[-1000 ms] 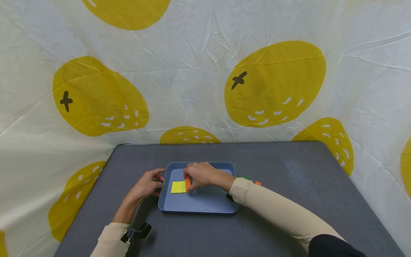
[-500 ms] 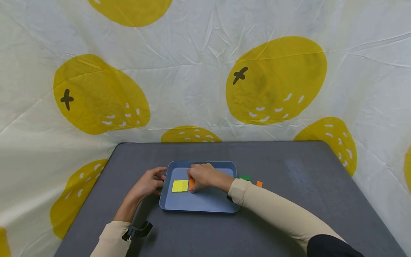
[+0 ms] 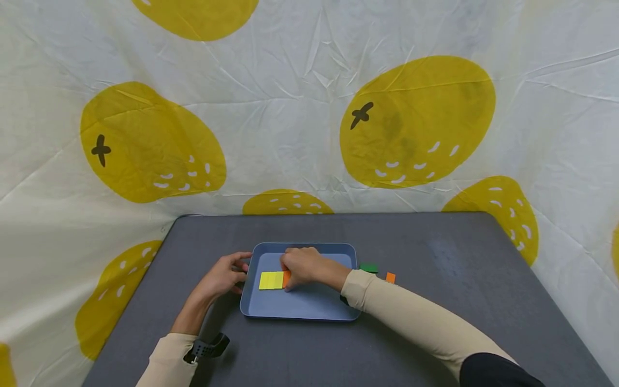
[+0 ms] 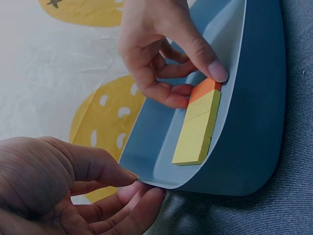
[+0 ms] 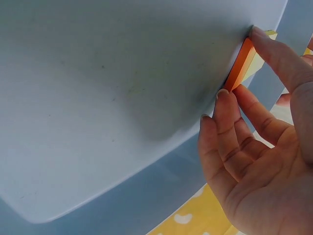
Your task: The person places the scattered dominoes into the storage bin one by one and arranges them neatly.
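A blue tray [image 3: 319,307] lies on the table, holding a row of yellow blocks [image 3: 271,280] near its left end. With thumb and fingertips, my right hand [image 3: 306,266] pinches a flat orange block [image 4: 205,88] by its two ends. One long side of that block meets the row of yellow blocks, as the left wrist view shows. My left hand [image 3: 223,277] grips the tray's left rim; in the left wrist view its thumb [image 4: 115,169] is on the edge and its fingers are curled against the outside. Parts of the orange block are hidden by the right hand in the head view.
Just right of the tray, a green piece [image 3: 369,267] and another orange piece [image 3: 390,277] lie on the dark grey table [image 3: 435,312], partly behind the right forearm. A white cloth with yellow fruit shapes [image 3: 416,123] hangs behind the table.
The orange block in my right hand first shifted slightly right, leaving a small gap, then came back left against the yellow blocks. My left hand stays at the tray's rim.
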Tool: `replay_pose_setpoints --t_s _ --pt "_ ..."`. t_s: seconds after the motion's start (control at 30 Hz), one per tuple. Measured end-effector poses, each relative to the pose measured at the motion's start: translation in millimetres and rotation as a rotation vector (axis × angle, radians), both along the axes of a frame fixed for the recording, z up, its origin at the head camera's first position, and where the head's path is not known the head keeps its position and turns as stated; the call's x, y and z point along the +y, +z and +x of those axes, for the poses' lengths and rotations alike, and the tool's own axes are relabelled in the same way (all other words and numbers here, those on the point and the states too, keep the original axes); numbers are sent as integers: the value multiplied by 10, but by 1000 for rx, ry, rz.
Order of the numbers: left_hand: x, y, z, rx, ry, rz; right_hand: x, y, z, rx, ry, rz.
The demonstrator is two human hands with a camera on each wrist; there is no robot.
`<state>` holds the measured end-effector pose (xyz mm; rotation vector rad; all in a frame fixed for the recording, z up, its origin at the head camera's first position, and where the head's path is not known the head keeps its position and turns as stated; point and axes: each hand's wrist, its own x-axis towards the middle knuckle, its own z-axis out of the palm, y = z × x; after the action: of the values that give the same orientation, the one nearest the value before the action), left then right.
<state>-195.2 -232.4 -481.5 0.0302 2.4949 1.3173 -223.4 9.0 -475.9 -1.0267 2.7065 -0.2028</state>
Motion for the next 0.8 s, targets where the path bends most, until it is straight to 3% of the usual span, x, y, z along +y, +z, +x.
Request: replay_pose_setpoints --t_s 0.43,0.8 --pt "5 12 8 8 -7 3 97 121 36 -15 -16 -69" --pt "-14 12 16 8 -19 17 409 370 121 -99 15 -308"
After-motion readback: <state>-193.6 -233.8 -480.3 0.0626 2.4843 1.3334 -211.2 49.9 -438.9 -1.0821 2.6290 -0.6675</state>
